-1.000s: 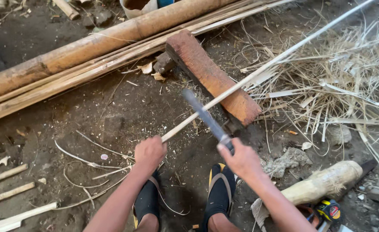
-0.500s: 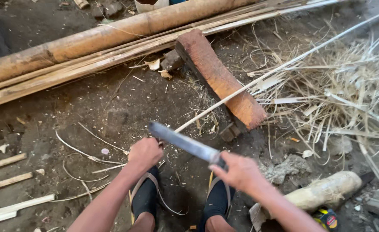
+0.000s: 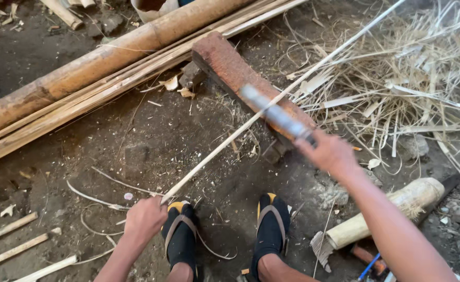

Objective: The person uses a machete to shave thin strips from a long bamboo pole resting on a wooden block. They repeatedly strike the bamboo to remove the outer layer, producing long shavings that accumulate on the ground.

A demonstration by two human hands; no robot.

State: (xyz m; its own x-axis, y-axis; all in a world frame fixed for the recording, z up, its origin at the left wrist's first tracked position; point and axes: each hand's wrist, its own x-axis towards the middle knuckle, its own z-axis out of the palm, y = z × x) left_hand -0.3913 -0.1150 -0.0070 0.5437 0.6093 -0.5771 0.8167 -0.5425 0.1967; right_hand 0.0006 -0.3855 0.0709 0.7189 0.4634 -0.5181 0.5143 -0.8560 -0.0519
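Left hand point(image 3: 144, 220) closed on near end of thin bamboo strip point(image 3: 251, 122), which runs across reddish wood block point(image 3: 240, 78) on dirt floor point(image 3: 136, 146). Right hand point(image 3: 330, 152) grips blurred knife point(image 3: 276, 114) over strip.

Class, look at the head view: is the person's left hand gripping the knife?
No, the left hand grips the end of the thin bamboo strip, while the right hand holds the knife.

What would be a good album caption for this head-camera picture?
Left hand grips a thin bamboo strip laid across a rusty block while the right hand swings a blurred knife.
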